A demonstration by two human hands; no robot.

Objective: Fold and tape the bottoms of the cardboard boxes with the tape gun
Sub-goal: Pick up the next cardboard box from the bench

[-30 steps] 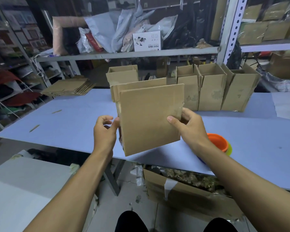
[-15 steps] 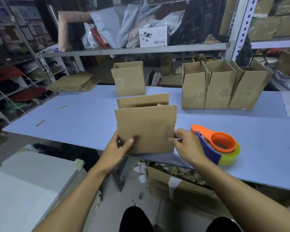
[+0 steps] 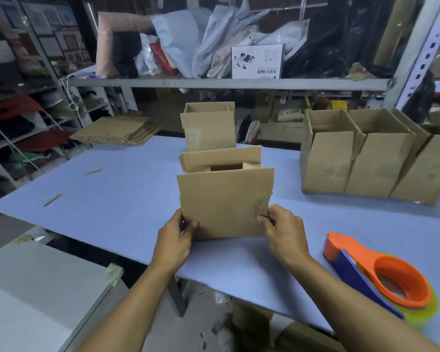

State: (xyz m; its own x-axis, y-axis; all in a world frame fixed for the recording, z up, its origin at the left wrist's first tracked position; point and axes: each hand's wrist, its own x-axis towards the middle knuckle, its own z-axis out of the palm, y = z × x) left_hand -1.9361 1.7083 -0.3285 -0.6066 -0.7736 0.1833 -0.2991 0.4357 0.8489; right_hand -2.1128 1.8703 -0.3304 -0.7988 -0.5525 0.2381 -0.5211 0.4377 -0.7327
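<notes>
Cardboard box point(image 3: 224, 204), small and brown, stands at the near edge of the blue counter point(image 3: 117, 199), directly in front of the person, with its flaps uppermost and only partly folded: a dark gap shows between the near panel and the far flap. Both hands hold it low down at the near corners; the left hand point(image 3: 174, 241) has its fingers curled round the left vertical edge, and the right hand point(image 3: 283, 231) pinches the right edge with its fingertips close together. It looks light and empty (single-wall corrugated, by the thin edges), stiff across its panels but ready to hinge at every crease, so I judge it would skew or collapse if squeezed in the middle of a face. The corners and creased edges are the sound places to take hold, as the hands do now, and the flaps should be pressed flat near their hinge lines before taping. The surface is dry and matte, unlikely to slip. Near the right edge of the counter lies the tape gun point(image 3: 381, 278), orange with a blue blade guard, untouched and within reach of the right hand. Finished boxes point(image 3: 366, 158) stand at the far right, one more box point(image 3: 210, 125) beyond the held one, and flat blanks point(image 3: 117, 132) are stacked at the far left.
</notes>
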